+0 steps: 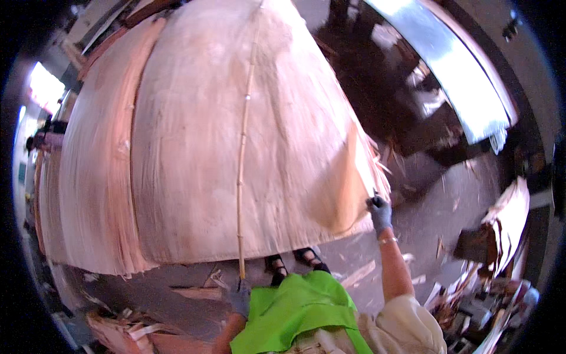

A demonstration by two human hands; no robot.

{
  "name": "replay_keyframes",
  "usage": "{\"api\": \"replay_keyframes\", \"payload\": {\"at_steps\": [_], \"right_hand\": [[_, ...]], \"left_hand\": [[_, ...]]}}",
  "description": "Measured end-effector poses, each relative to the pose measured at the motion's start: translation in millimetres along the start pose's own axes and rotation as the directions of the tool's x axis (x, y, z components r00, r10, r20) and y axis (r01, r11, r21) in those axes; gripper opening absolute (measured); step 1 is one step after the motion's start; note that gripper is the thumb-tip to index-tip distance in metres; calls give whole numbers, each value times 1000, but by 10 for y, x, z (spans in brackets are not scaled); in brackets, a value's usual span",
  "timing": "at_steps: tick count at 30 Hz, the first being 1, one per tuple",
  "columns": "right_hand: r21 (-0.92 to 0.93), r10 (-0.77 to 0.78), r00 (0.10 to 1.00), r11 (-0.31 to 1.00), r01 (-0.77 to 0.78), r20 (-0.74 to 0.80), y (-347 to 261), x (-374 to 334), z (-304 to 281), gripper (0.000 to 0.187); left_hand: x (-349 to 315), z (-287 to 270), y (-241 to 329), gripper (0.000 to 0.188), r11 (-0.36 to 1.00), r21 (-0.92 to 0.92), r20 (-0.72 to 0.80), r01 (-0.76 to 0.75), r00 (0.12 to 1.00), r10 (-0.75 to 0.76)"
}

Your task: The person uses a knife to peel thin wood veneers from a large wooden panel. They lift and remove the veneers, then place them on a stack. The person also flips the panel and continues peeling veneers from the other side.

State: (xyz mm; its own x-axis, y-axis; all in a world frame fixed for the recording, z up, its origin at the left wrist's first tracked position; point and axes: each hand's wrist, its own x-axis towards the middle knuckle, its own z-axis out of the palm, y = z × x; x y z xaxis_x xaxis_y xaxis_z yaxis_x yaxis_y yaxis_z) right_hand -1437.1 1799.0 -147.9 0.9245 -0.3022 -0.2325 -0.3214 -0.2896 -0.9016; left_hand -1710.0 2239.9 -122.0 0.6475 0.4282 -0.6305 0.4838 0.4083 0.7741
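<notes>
A broad stack of thin, pale wood veneer sheets (194, 141) fills the middle of the head view. My right hand (380, 212), in a grey glove with dark fingertips, is closed on the near right corner of the top veneer sheet. That corner is lifted, and its raised fold (348, 189) looks yellowish. My left hand (239, 298), also gloved and somewhat blurred, is closed around the near end of a long, thin bamboo stick (242, 159). The stick lies lengthwise over the sheets, reaching to the far edge.
Another veneer pile (94, 171) stands against the left side of the stack. A long shiny metal surface (454, 65) is at the far right. Bent veneer pieces (507, 218) stand at the right, and wood scraps (130, 333) litter the floor (436, 194) around my feet.
</notes>
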Motion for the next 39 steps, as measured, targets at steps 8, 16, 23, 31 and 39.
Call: {"api": "replay_keyframes", "payload": {"at_steps": [8, 16, 23, 31, 39], "right_hand": [[-293, -433, 835, 795, 531, 339, -2292, 2, 2209, 25], [-544, -159, 648, 417, 728, 745, -1850, -1576, 4746, 27], [-475, -74, 525, 332, 815, 848, -1418, -2439, 4525, 19], [-294, -275, 587, 661, 691, 761, -1026, -2211, 3242, 31], [-724, 179, 906, 667, 175, 383, -456, -1521, 1878, 39]], "left_hand": [[683, 486, -310, 34, 927, 355, -5, -117, 992, 127], [715, 643, -1087, 55, 588, 780, 199, -213, 976, 89], [672, 797, -1079, 47, 744, 618, 418, -257, 908, -33], [687, 799, -869, 38, 838, 483, 513, -253, 857, -38], [581, 1192, -742, 42, 730, 589, 687, -347, 691, -225]]}}
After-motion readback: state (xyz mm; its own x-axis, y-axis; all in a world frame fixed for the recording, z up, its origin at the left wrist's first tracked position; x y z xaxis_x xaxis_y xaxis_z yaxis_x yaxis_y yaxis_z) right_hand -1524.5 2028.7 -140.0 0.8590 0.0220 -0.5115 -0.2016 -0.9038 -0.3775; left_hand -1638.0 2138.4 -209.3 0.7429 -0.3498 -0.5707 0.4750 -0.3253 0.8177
